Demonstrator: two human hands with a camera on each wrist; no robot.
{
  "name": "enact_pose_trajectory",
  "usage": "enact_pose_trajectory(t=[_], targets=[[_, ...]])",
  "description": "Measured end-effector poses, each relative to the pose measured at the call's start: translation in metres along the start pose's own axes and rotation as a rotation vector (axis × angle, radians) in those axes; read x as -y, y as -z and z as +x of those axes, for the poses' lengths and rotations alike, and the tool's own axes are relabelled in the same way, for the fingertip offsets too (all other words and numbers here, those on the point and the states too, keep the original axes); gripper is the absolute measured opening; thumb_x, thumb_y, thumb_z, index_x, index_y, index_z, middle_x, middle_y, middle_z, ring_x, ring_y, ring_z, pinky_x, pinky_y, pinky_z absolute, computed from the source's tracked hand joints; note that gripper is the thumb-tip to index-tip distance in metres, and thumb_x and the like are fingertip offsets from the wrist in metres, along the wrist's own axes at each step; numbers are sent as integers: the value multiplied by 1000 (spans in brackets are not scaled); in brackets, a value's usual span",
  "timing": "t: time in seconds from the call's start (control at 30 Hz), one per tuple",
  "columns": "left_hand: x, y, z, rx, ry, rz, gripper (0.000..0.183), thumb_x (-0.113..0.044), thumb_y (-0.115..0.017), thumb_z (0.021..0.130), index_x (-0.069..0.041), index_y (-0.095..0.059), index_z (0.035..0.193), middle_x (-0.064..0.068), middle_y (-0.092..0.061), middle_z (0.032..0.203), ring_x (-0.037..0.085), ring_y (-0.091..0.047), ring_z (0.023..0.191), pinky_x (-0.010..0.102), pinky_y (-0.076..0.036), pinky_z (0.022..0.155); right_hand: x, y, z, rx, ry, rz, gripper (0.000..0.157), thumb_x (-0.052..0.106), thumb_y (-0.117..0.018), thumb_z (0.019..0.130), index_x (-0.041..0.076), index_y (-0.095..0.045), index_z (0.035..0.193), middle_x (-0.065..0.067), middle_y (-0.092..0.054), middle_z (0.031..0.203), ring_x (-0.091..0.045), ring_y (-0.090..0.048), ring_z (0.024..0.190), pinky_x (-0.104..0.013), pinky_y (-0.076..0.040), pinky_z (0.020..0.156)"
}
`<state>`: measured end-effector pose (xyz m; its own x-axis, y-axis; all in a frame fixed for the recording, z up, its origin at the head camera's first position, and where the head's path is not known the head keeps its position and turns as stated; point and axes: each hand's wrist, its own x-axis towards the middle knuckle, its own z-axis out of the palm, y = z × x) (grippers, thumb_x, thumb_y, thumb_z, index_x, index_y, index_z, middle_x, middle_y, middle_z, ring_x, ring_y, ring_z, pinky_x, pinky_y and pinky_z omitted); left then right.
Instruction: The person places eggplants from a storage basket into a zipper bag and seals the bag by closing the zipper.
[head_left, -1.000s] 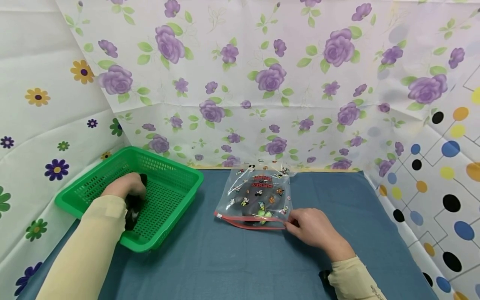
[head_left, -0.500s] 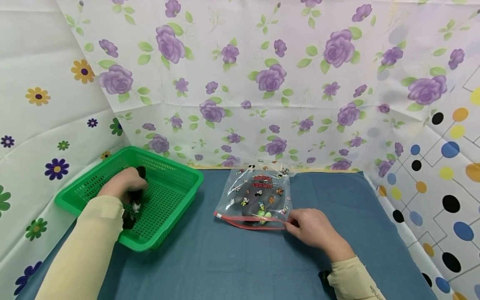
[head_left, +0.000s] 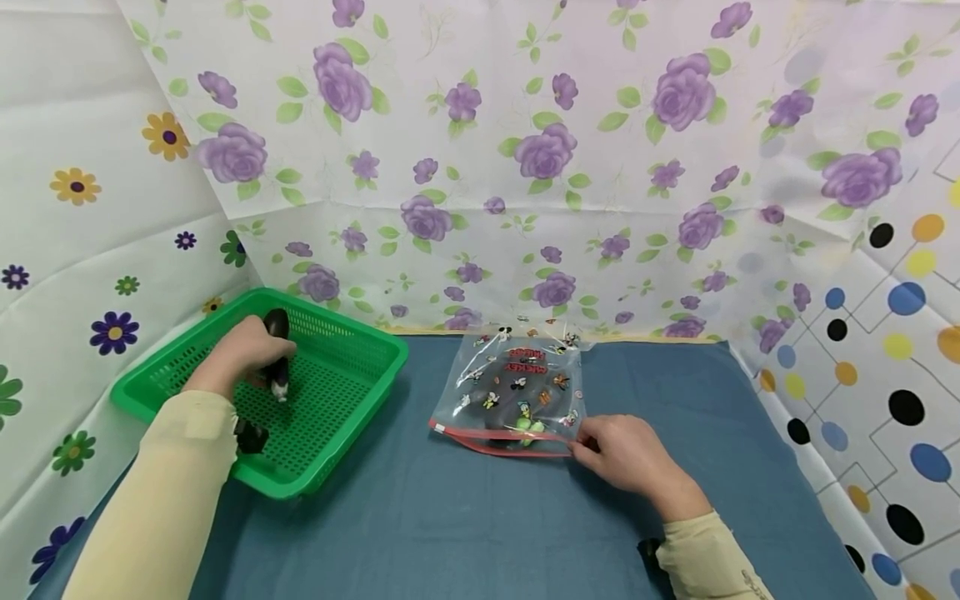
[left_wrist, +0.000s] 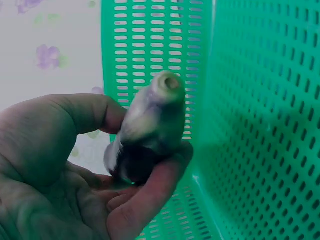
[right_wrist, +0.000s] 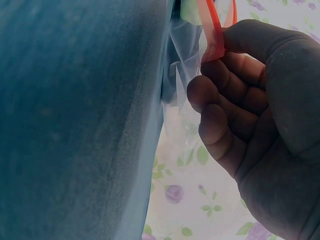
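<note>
My left hand [head_left: 238, 354] holds a dark, long eggplant [head_left: 278, 371] over the green basket [head_left: 390, 358]. Its pale stem end points down in the head view and faces the camera in the left wrist view, with thumb and fingers on either side of the eggplant [left_wrist: 152, 117]. On the cloth to the right lies a clear zip bag [head_left: 547, 387] printed with cartoon figures. Dark shapes and a light green piece [head_left: 528, 427] show inside it. My right hand [head_left: 626, 454] pinches the right end of the bag's red zip strip [right_wrist: 214, 35] between thumb and forefinger.
Blue cloth [head_left: 420, 517] covers the table. A flowered sheet [head_left: 487, 167] stands along the back, with more patterned sheets at both sides. The basket's low perforated walls surround the left hand. The bag's mouth edge faces the person, a white slider [head_left: 438, 427] at its left end.
My left hand has risen slightly and moved left within the basket, bringing the eggplant up into clearer view. The right hand and the bag stay in place.
</note>
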<state>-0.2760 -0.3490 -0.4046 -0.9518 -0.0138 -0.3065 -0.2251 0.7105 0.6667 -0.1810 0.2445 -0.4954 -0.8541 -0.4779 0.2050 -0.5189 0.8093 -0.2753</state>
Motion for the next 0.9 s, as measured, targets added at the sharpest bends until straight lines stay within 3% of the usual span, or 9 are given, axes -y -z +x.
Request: enact_pose_trajectory(t=[0.3, 0.57, 0.8, 0.9], targets=[[-14, -5, -1, -59, -75, -80, 68, -27, -64, 105, 21, -36, 146, 38, -49, 131, 35, -74, 89, 57, -67, 81, 0, 0, 0, -4, 1, -9, 25, 23, -84, 101, 28, -71, 81, 19, -56, 69, 3, -44, 56, -28, -42, 56], [-33, -12, -5, -74, -121, -79, 68, -30, -63, 108, 20, -41, 150, 39, -55, 132, 33, -76, 88, 48, -67, 72, -1, -1, 0, -13, 8, -10, 24, 23, -84, 101, 29, -71, 81, 19, -56, 69, 3, -43, 55, -28, -41, 55], [-50, -21, -14, -86, -129, -82, 94, -31, -61, 110, 14, -6, 171, 47, -40, 152, 52, -70, 114, 49, -68, 75, -1, -1, 0, -12, 5, -13, 24, 22, -84, 101, 28, -71, 81, 19, -56, 69, 3, -44, 56, -28, -42, 56], [-55, -23, -17, -95, -143, -83, 94, -31, -60, 110, 12, -4, 172, 47, -41, 153, 55, -69, 118, 49, -68, 74, -1, -1, 0, -14, 4, -14, 24, 23, -84, 100, 28, -71, 82, 19, -57, 69, 3, -44, 56, -28, -42, 56]])
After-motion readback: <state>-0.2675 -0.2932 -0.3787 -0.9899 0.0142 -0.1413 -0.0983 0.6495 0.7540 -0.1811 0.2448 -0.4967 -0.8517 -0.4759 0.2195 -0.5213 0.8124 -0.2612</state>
